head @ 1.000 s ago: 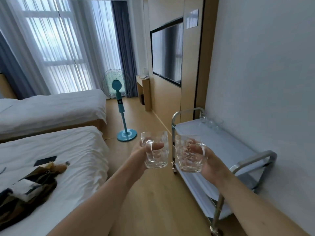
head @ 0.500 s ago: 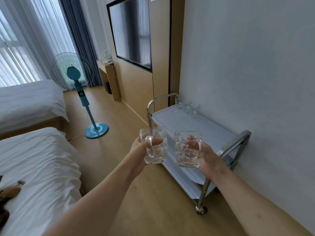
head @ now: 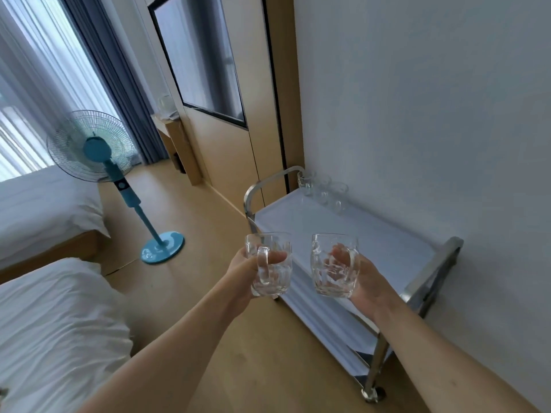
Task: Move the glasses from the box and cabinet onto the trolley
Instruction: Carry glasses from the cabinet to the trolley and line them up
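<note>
My left hand [head: 242, 271] grips a clear glass mug [head: 272, 274] by its handle, held upright over the floor at the trolley's near left edge. My right hand [head: 362, 277] holds a second clear glass mug [head: 329, 275] by its handle, upright above the trolley's top shelf. The steel trolley [head: 432, 269] stands against the white wall, with a white top shelf and a lower shelf. Three glasses [head: 323, 189] stand in a row at the far corner of the top shelf, by the wall.
A teal standing fan [head: 98, 150] is on the wooden floor to the left. Two white beds [head: 53, 317] fill the left side. A wall-mounted TV [head: 202, 61] and a wooden panel lie beyond the trolley. A small desk [head: 176, 138] stands by the curtains.
The view has swung right and closer to the trolley. Both hands, each still gripping a mug, now sit nearer the trolley's top shelf.
</note>
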Demonstrator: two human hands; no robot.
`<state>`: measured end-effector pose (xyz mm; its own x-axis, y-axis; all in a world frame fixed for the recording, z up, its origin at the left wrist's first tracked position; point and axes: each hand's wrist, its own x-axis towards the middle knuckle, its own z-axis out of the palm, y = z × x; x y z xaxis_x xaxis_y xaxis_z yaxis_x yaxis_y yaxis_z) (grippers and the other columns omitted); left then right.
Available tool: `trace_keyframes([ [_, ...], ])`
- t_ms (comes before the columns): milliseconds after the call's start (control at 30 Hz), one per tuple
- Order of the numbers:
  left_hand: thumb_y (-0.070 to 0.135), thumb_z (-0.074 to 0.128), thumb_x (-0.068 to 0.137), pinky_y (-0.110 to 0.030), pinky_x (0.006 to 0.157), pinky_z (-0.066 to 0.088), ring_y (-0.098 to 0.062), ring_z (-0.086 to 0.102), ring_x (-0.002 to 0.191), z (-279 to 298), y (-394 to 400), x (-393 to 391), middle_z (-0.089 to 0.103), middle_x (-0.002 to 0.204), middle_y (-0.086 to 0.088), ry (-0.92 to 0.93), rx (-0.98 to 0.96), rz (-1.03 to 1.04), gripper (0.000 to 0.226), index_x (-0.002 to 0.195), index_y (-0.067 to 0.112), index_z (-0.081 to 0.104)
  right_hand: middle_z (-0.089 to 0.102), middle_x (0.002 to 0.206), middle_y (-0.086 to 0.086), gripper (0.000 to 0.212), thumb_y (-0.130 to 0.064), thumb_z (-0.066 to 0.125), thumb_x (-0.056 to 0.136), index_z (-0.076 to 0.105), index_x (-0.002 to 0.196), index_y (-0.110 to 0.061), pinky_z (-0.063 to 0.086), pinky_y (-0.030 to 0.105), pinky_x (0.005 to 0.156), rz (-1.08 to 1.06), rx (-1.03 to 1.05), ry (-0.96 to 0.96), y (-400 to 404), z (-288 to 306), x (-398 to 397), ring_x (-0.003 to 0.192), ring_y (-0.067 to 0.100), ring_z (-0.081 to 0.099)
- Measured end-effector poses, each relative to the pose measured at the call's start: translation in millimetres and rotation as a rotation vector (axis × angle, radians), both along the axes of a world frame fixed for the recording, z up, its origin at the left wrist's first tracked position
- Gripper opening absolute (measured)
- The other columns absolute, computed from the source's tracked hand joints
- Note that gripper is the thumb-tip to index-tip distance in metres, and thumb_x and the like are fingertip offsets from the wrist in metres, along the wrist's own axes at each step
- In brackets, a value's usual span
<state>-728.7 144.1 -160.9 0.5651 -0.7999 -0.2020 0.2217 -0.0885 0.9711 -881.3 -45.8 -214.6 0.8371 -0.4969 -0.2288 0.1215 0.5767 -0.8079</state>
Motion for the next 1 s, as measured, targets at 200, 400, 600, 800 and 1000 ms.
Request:
trace_keyframes([
  [200,0.026,0.087,0.074,-0.042,0.073,0.048,-0.033,0.051,0.085,-13.7,-47.2,21.9,0.056,0.095,-0.018,0.038,0.086,-0.008,0.039,0.101,0.010,0.064,0.069,0.082,0.010,0.065,-0.031,0.102,0.045,0.067,0.094,-0.007,0.062,0.034,0.065,0.082,0.110,-0.152,-49.2,-22.7,17.2,0.070,0.025,0.071],
  [400,0.021,0.087,0.074,-0.045,0.079,0.055,-0.027,0.066,0.081,-37.7,-83.5,46.1,0.065,0.093,-0.012,0.069,0.191,0.036,0.036,0.104,0.012,0.070,0.072,0.089,0.008,0.024,-0.029,0.074,0.079,0.073,0.096,-0.012,0.061,0.032,0.069,-0.001,0.088,-0.048,-76.7,-53.1,37.0,0.078,0.023,0.072],
  [600,0.025,0.088,0.066,-0.039,0.068,0.055,-0.026,0.065,0.071,-59.9,-118.4,67.6,0.063,0.087,-0.013,0.154,0.246,-0.001,0.045,0.102,0.010,0.064,0.071,0.099,0.011,0.045,-0.029,0.076,0.072,0.067,0.109,-0.006,0.060,0.036,0.078,-0.097,0.099,0.061,-88.6,-67.6,44.6,0.087,0.026,0.072],
  [800,0.021,0.090,0.068,-0.031,0.061,0.054,-0.022,0.068,0.067,-81.0,-159.4,104.1,0.063,0.090,-0.008,0.251,0.282,-0.061,0.060,0.118,0.010,0.059,0.076,0.105,0.004,0.035,-0.018,0.075,0.089,0.063,0.122,-0.013,0.062,0.035,0.070,-0.299,0.160,0.175,-98.8,-75.9,66.7,0.100,0.020,0.074],
  [1000,0.023,0.093,0.058,-0.054,0.090,0.059,-0.038,0.073,0.099,-98.8,-203.3,152.5,0.074,0.107,-0.021,0.214,0.296,-0.148,0.072,0.121,0.001,0.066,0.078,0.096,0.000,0.026,-0.016,0.060,0.101,0.058,0.127,-0.011,0.059,0.032,0.064,-0.435,0.174,0.249,-114.5,-84.0,97.3,0.090,0.019,0.073],
])
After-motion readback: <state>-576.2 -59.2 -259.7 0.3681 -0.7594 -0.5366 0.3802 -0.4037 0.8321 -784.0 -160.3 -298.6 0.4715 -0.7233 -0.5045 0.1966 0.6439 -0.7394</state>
